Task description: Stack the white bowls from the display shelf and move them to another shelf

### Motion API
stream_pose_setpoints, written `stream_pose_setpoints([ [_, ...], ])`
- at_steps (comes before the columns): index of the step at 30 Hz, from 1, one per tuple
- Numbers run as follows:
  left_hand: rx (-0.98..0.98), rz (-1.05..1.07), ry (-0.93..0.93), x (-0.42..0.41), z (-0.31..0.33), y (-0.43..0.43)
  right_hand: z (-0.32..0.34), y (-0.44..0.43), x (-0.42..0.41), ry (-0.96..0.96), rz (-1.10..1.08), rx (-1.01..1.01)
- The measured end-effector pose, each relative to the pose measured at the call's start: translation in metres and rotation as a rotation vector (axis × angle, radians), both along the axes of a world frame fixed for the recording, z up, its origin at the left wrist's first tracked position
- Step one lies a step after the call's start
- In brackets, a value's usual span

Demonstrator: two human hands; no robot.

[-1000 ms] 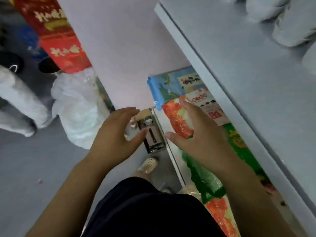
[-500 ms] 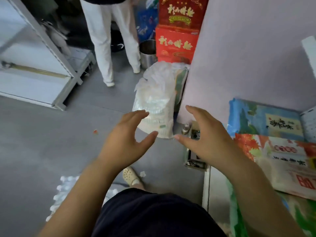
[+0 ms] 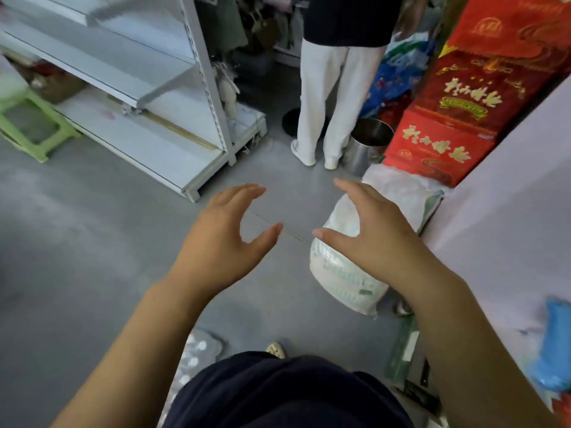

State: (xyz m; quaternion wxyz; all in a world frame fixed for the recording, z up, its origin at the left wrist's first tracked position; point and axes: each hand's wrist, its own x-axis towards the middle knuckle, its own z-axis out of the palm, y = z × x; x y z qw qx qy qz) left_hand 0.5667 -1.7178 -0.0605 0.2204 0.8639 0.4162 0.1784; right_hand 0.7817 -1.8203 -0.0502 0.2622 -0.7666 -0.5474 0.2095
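No white bowls are in view. My left hand point(image 3: 225, 239) and my right hand point(image 3: 367, 236) hover side by side in front of me above the grey floor, fingers curved and apart, each holding nothing. A white metal display shelf unit point(image 3: 148, 88) with bare boards stands at the upper left, well beyond both hands. The shelf beside me on the right shows only as a pale side panel point(image 3: 509, 217).
A person in white trousers point(image 3: 327, 100) stands ahead by a steel bucket point(image 3: 367, 146). Red boxes point(image 3: 454, 118) are stacked at the right, with a white sack point(image 3: 349, 267) on the floor under my right hand. A green stool point(image 3: 27, 125) sits at far left.
My view has swung left and up, away from the right-hand shelf toward the aisle and the white shelf unit. Both hands stayed open in front of me and spread slightly apart.
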Motion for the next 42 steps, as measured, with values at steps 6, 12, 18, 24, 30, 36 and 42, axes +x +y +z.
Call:
stream_pose_setpoints([
  [6,-0.026,0.127,-0.029,-0.03,-0.001,0.053,-0.002,0.081,-0.017,-0.003,0.147,-0.035],
  [12,-0.06,0.299,-0.008,-0.05,-0.014,0.094,-0.012,0.164,-0.025,-0.009,0.319,-0.084],
  [18,-0.07,0.47,-0.013,-0.047,-0.015,0.157,-0.016,0.265,-0.021,-0.004,0.48,-0.078],
  [24,-0.064,0.611,-0.042,-0.026,-0.006,0.232,-0.006,0.367,-0.005,-0.029,0.613,-0.065],
  [30,-0.079,0.784,-0.041,-0.034,-0.009,0.267,-0.007,0.448,-0.022,-0.052,0.782,-0.074],
  [36,-0.09,0.923,-0.043,-0.073,-0.015,0.298,-0.008,0.513,-0.068,-0.047,0.908,-0.098],
  [42,-0.04,0.979,-0.059,-0.138,-0.016,0.356,-0.006,0.581,-0.132,-0.06,0.934,-0.054],
])
